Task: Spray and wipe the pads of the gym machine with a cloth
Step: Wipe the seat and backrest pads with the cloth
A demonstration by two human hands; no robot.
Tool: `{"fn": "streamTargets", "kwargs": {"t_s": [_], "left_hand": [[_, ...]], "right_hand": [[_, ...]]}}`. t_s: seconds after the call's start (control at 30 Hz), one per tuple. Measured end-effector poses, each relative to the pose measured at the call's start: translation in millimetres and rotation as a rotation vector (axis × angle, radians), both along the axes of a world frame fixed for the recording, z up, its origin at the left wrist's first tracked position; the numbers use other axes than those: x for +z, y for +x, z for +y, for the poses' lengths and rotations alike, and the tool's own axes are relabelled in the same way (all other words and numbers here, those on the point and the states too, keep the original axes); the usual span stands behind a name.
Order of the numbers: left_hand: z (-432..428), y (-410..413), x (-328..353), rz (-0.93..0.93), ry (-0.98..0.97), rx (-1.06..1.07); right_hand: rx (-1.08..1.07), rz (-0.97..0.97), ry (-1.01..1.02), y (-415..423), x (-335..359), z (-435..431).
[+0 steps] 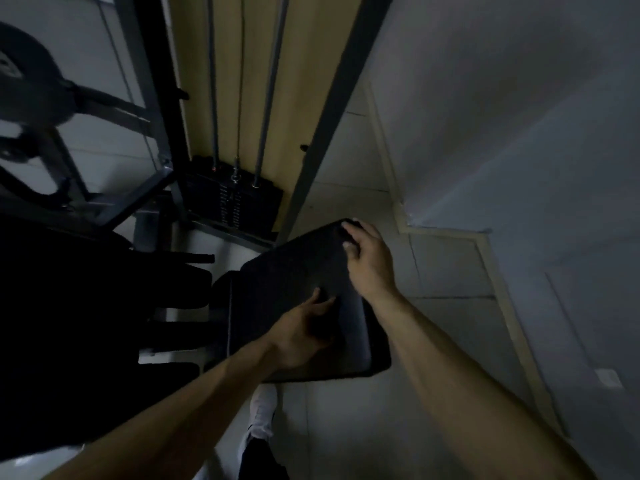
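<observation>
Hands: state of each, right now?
Left hand: on the pad, too dark to tell whether it holds anything.
Right hand: closed, fingers curled over the pad's far corner.

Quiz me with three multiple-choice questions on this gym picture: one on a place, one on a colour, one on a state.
1. Where is the right hand?
A. At the far corner of the pad
B. Flat against a wall
C. In a pocket

2. What colour is the pad?
A. Red
B. Yellow
C. Black

3. How does the weight stack sit?
A. Lifted halfway up
B. Lowered, at the foot of the guide rods
C. Lying on the pad

Answers:
1 A: the hand's fingers reach the corner of the pad farthest from the person, while the left hand is nearer, around the pad's middle.
2 C: the pad's surface is black against the pale floor.
3 B: the plates sit at the base of the frame, and the rods run bare above them.
</observation>
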State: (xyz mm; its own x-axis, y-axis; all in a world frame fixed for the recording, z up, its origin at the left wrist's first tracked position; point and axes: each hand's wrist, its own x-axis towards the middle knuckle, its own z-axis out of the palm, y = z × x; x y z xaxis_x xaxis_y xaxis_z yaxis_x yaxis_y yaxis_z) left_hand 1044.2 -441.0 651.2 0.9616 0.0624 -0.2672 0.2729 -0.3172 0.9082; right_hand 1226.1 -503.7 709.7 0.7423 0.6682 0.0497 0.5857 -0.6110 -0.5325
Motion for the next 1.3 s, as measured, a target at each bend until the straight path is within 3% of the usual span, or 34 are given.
{"fn": "streamTargets", "kwargs": {"t_s": [0.1,0.17,0.33,0.4,0.67,0.8,0.93,1.07,1.3], "left_hand": [[18,-4,-11,0.058,-0.128,0.227],[24,-1,-19,0.102,-0.108,0.297],[33,13,-45,0.283,-0.186,0.395],[31,20,-50,0.319,-0.197,0.454],[31,9,-74,0.237,-0.179,0.499],[36,9,-82,0.245,-0.157,0.547],[42,15,-90,0.338,-0.115,0.569],[40,16,-95,0.389,-0.23,0.587],[35,3,-103,0.331,-0.24,0.544]], "right_hand": [[0.165,-0.08,-0.134,35,1,32],[0.275,-0.13,-0.223,44,4,38],[0.758,-0.405,-0.332,17,11,-21],[0.924,-0.388,-0.43,3,14,-42],[0.911,-0.366,-0.399,57,8,11],[0.77,-0.364,-0.473,62,5,56],[1.017,-0.432,-0.488,22,-2,13],[1.239,-0.333,-0.525,10,4,-17],[0.831,-0.508,-0.559,53,-13,72]]}}
